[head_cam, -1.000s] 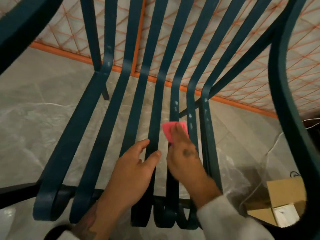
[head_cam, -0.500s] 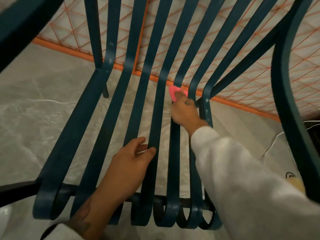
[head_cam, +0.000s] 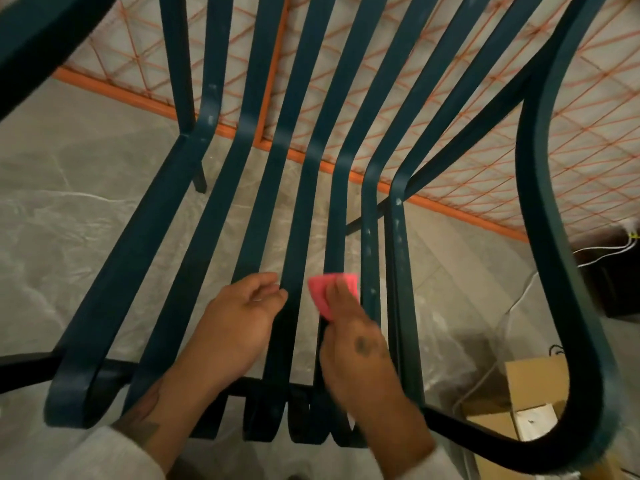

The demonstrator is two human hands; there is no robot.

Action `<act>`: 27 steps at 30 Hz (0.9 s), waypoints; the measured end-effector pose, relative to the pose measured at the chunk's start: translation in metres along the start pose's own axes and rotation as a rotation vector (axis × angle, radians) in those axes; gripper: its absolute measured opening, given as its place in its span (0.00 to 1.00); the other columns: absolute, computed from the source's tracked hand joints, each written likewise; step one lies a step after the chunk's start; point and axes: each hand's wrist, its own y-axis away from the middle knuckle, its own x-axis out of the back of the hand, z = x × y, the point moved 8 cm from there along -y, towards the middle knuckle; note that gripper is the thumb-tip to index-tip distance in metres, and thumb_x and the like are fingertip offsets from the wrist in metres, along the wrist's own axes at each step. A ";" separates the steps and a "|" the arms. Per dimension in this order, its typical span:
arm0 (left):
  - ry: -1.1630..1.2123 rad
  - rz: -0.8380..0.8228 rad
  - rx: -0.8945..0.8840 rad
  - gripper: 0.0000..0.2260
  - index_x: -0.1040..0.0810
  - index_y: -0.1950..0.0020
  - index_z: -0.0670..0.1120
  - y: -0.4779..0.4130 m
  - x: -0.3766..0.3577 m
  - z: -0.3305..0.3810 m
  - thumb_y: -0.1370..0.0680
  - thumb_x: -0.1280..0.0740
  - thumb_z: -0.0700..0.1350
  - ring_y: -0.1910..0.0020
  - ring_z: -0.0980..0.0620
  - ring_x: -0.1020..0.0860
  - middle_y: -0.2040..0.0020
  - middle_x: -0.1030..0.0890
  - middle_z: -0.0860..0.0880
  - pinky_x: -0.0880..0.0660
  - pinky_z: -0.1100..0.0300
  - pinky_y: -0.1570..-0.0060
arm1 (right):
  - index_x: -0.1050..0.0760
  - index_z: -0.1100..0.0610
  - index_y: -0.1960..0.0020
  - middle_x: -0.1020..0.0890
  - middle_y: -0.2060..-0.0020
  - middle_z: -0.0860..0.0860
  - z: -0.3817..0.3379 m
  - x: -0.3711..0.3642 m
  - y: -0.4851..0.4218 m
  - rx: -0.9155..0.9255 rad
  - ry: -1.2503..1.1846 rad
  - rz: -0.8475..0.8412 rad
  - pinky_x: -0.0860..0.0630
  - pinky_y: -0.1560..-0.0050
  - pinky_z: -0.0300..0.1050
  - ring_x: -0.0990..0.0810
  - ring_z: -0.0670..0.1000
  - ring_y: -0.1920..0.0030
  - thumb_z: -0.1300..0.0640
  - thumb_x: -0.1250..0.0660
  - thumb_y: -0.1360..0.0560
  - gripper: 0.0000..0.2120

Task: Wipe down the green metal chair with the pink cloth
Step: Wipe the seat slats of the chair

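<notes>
The green metal chair (head_cam: 145, 244) fills the view, its flat slats running from the front edge up into the backrest. My right hand (head_cam: 360, 355) presses the pink cloth (head_cam: 323, 292) onto a slat right of the middle, near the front of the seat. My left hand (head_cam: 235, 327) rests beside it, fingers curled over the edge of the neighbouring slat to the left. Pale specks show on the slats to the right of the cloth and on the left slat's bend. The curved right armrest (head_cam: 550, 237) stands close to my right hand.
Clear plastic sheeting (head_cam: 52, 237) covers the grey floor beneath the chair. An orange metal grid frame (head_cam: 433, 206) lies behind the backrest. A cardboard box (head_cam: 530, 386) sits at the lower right, with white cables (head_cam: 602, 251) trailing near it.
My right hand has drawn the pink cloth back along the slat from the bend at the backrest to the front of the seat. The left hand has stayed on its slat.
</notes>
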 end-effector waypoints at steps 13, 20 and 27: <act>-0.156 -0.032 -0.080 0.18 0.26 0.32 0.54 -0.005 0.007 0.004 0.21 0.34 0.42 0.41 0.57 0.25 0.41 0.23 0.58 0.31 0.64 0.43 | 0.38 0.57 0.24 0.31 0.28 0.58 -0.006 0.037 -0.193 -0.201 0.126 -0.030 0.34 0.30 0.54 0.32 0.62 0.28 0.63 0.45 0.19 0.23; -0.209 -0.026 -0.180 0.17 0.25 0.32 0.54 0.002 0.002 0.011 0.20 0.35 0.40 0.46 0.65 0.27 0.39 0.22 0.58 0.36 0.78 0.55 | 0.34 0.46 0.26 0.25 0.32 0.55 0.005 0.003 -0.028 -0.082 -0.017 -0.019 0.28 0.31 0.49 0.25 0.55 0.33 0.59 0.47 0.17 0.22; -0.291 0.066 -0.353 0.18 0.25 0.33 0.54 0.021 -0.020 0.034 0.20 0.36 0.38 0.44 0.66 0.30 0.37 0.25 0.58 0.38 0.83 0.50 | 0.18 0.43 0.46 0.14 0.51 0.44 0.033 0.051 0.056 0.014 0.095 -0.016 0.18 0.50 0.43 0.16 0.52 0.46 0.49 0.35 0.19 0.08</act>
